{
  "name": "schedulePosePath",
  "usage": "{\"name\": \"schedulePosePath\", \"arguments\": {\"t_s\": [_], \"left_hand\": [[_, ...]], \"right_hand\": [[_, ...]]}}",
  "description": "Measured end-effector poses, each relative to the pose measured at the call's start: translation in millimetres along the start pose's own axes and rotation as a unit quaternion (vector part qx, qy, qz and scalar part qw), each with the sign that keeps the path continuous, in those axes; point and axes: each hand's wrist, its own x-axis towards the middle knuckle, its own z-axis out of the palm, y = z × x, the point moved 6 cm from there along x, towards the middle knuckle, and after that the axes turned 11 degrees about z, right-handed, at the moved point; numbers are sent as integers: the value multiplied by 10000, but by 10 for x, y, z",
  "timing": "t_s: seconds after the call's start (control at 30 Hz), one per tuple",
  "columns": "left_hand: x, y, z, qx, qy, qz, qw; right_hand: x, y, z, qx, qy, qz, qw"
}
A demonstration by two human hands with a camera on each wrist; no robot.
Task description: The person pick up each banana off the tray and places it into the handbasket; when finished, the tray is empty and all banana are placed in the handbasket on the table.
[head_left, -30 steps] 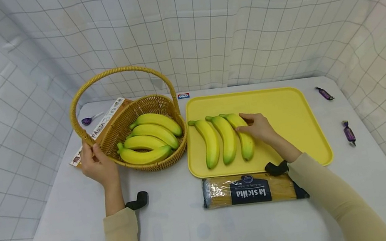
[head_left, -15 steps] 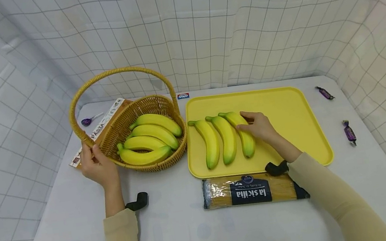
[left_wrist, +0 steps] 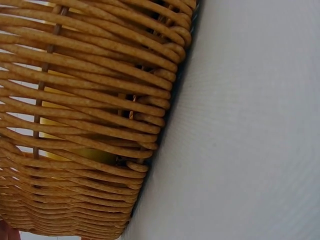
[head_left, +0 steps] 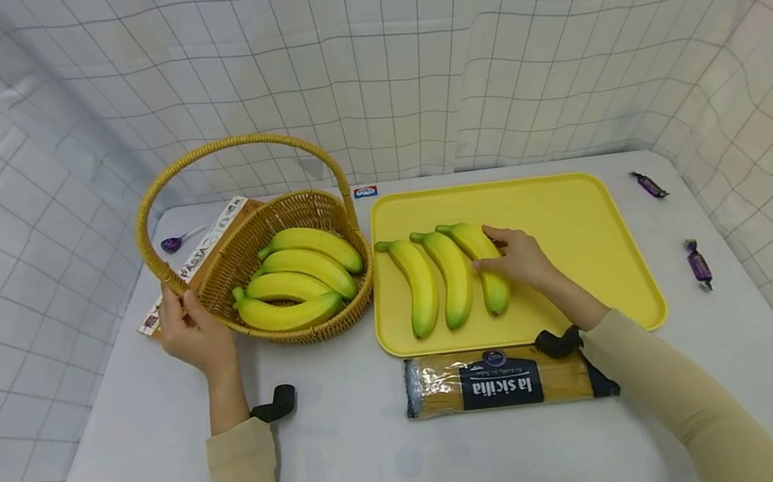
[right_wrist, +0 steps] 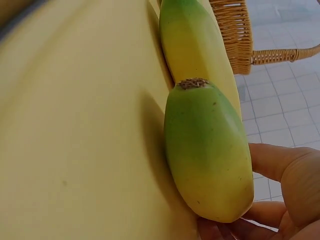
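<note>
Three yellow-green bananas lie side by side on a yellow tray [head_left: 580, 219]. My right hand [head_left: 489, 252] grips the rightmost banana [head_left: 492, 292], fingers over its left side and thumb on its right. In the right wrist view this banana's green end [right_wrist: 207, 160] fills the middle, with my fingers [right_wrist: 280, 165] curled under it and the neighbouring banana [right_wrist: 197, 45] behind. My left hand [head_left: 182, 303] holds the wicker basket [head_left: 310, 333] at the left foot of its handle. Several bananas [head_left: 307, 266] lie in the basket. The left wrist view shows only the basket wall [left_wrist: 90, 125] and the table [left_wrist: 240, 125].
A spaghetti pack [head_left: 499, 379] lies just in front of the tray. A pasta box [head_left: 206, 248] sits behind the basket at the left. Purple candies lie at the far left [head_left: 174, 242] and the right edge [head_left: 649, 186] [head_left: 698, 265]. White gridded cloth walls surround the table.
My right hand has slid slightly nearer along the rightmost banana, which has barely shifted. The left hand and basket have stayed in place.
</note>
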Motion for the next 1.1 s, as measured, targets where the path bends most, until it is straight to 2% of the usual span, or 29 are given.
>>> {"name": "schedulePosePath", "arguments": {"t_s": [0.27,0.53,0.83,1.1], "left_hand": [[-8,-6,-4,-15,-1,-37,10000],[-2,24,-6,-58,73,-25,10000],[-1,-12,8,-16,176,-20,9998],[10,24,-2,-58,128,-48,9999]], "right_hand": [[-5,32,-14,104,201,211,9995],[-24,15,-61,338,326,201,9987],[-127,-171,-163,620,559,-254,9962],[-271,-586,-127,933,343,-881,9911]]}}
